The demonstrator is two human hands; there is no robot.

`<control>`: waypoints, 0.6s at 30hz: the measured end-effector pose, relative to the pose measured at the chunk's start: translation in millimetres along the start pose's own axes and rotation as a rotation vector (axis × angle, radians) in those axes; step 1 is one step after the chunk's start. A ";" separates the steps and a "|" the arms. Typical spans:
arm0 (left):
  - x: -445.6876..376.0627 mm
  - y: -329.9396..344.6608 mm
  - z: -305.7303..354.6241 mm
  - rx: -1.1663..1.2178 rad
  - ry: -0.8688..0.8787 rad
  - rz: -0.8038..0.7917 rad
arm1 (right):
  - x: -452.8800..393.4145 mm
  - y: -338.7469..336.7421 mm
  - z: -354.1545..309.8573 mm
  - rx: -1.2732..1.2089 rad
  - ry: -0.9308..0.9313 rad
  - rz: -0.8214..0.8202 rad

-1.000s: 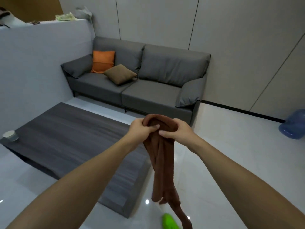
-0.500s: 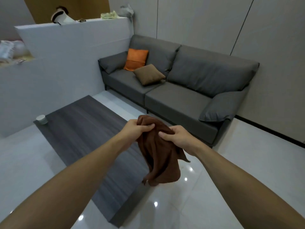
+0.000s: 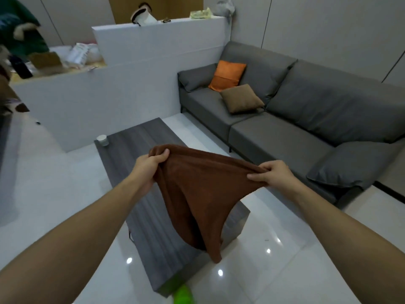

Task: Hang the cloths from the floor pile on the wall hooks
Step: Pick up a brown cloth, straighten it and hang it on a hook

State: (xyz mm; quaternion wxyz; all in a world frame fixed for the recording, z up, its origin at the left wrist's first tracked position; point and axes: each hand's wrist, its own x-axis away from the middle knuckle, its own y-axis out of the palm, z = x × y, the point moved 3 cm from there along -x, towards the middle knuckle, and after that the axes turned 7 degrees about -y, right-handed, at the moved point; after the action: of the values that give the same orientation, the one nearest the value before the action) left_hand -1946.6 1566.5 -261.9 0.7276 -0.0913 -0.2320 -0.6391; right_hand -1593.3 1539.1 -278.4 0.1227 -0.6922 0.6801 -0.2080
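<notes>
White floor [image 3: 54,194] and a gray sofa [image 3: 306,119] fill the room. Left hand [image 3: 146,165] and right hand [image 3: 271,174] each pinch a top corner of the brown cloth [image 3: 197,194], spreading it above the desk [image 3: 135,172]. No hooks show, so hanging is not done yet.

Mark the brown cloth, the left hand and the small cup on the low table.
brown cloth [image 3: 197,194]: head view, middle of the hanging fabric.
left hand [image 3: 146,166]: head view, back of the hand.
small cup [image 3: 102,140]: head view, its side wall.
</notes>
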 end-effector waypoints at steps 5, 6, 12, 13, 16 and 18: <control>-33.2 -36.2 20.6 0.081 -0.015 -0.023 | -53.4 11.7 -22.6 -0.510 -0.001 -0.048; -40.8 -43.3 25.1 0.088 -0.004 -0.024 | -67.2 16.7 -29.0 -0.570 0.003 -0.039; -96.9 -87.7 64.9 0.158 0.060 0.017 | -162.4 63.7 -73.6 -0.643 0.035 0.010; -106.2 -95.0 73.7 0.168 0.067 0.033 | -178.1 72.8 -83.0 -0.636 0.039 -0.001; -132.5 -116.6 104.1 0.191 0.093 0.077 | -224.7 96.5 -118.1 -0.624 0.020 -0.035; -148.8 -132.1 127.8 0.189 0.115 0.098 | -253.9 109.3 -144.4 -0.622 -0.008 -0.041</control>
State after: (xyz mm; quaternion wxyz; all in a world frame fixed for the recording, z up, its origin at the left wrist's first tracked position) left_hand -2114.5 1731.4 -239.2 0.7755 0.0031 -0.2442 -0.5822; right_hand -1753.3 1802.5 -231.1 -0.0966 -0.7109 0.6966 0.0106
